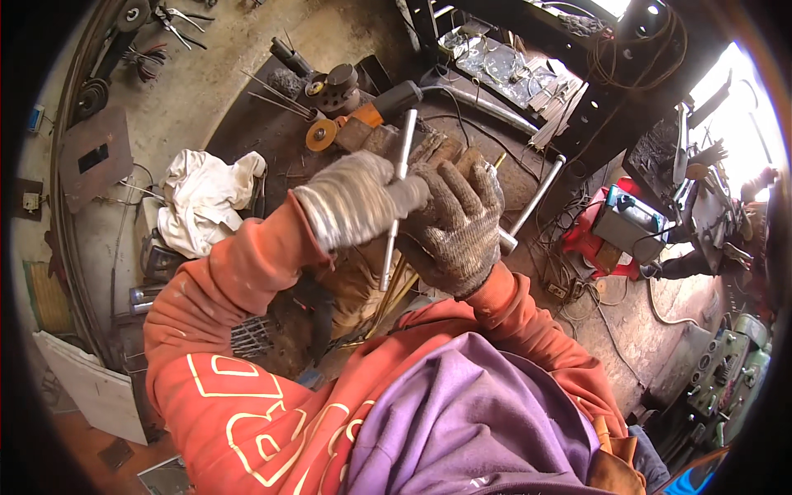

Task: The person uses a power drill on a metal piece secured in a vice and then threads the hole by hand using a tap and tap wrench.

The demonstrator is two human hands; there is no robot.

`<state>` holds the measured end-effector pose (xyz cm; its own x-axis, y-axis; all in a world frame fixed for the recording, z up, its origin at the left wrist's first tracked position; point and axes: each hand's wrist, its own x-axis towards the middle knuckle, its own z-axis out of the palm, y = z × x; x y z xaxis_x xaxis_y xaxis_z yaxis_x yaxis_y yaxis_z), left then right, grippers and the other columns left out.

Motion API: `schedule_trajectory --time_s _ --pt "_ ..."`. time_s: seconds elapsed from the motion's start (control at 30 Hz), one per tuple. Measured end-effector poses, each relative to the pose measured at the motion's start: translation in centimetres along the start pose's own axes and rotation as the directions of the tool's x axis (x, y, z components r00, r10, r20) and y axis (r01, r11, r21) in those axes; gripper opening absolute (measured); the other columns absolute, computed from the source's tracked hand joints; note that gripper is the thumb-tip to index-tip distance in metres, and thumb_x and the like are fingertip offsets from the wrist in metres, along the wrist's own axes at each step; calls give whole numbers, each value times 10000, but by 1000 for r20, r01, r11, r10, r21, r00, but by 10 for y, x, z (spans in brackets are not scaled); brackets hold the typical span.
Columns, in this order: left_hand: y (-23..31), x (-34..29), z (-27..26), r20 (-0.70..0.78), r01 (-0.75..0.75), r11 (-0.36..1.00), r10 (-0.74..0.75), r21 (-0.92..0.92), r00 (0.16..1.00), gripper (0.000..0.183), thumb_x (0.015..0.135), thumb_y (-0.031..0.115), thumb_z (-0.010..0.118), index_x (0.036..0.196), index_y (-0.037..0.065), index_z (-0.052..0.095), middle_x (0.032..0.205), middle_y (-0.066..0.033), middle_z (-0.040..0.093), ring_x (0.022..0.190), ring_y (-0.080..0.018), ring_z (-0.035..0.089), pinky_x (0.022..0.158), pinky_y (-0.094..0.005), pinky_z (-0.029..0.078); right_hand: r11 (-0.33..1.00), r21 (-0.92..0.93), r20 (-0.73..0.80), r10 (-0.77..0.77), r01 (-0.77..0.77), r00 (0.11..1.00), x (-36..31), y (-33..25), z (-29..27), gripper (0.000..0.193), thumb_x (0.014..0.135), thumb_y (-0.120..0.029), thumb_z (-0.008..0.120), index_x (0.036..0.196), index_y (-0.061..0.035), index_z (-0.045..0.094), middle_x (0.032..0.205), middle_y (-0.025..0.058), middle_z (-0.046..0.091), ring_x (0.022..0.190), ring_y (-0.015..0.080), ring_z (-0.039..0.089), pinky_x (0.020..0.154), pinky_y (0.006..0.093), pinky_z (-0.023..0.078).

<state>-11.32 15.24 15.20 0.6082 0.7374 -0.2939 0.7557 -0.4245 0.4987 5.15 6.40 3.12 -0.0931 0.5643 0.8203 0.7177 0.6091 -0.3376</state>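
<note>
My left hand (359, 200), in a striped, dirty knit glove, is closed round a straight silver metal rod (406, 140) that sticks out above and below the fingers. Just to its right, my right hand (460, 227), in a dark, soiled knit glove, lies back up with its fingers spread. It rests over a dark metal piece, most of it hidden, so I cannot tell what that is. Beyond the right hand, a second metal bar (538, 195) with a thick round end slants up to the right. Rusty metal blocks (445, 150) sit just past the fingertips.
An orange angle grinder (375, 111) lies on the dark bench, beside a can-like piece with holes (338, 89). White cloth (206, 198) is bunched at left. Cables trail at right near a red plastic stool (584, 219) carrying a grey box (631, 223). A green machine (726, 375) stands lower right.
</note>
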Motion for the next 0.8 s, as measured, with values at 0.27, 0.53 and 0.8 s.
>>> schedule_trajectory --time_s 0.27,0.53,0.8 --pt "19 -11 -3 -98 -247 862 320 442 942 476 1029 433 667 851 -3 744 773 -78 707 691 -173 623 724 -373 534 1000 21 13 20 -20 1000 -4 2 0 357 660 -308 865 991 -194 798 1341 137 660 1239 437 628 1001 689 426" --pt "-39 2 -45 -85 -497 841 523 214 848 286 1078 233 598 1191 -1 718 946 -126 746 774 -214 730 689 -356 588 998 34 25 45 -45 999 -1 2 -12 576 653 -340 895 1195 -201 758 1390 139 621 1292 394 593 1057 665 418" --pt "-175 -104 117 -293 222 662 -573 -716 766 455 1044 444 702 1036 -9 741 884 -41 732 807 -125 646 763 -329 548 747 -56 -376 599 -663 707 -81 87 -34 693 823 -103 910 1432 -40 584 1431 189 595 1306 296 614 1056 386 533"
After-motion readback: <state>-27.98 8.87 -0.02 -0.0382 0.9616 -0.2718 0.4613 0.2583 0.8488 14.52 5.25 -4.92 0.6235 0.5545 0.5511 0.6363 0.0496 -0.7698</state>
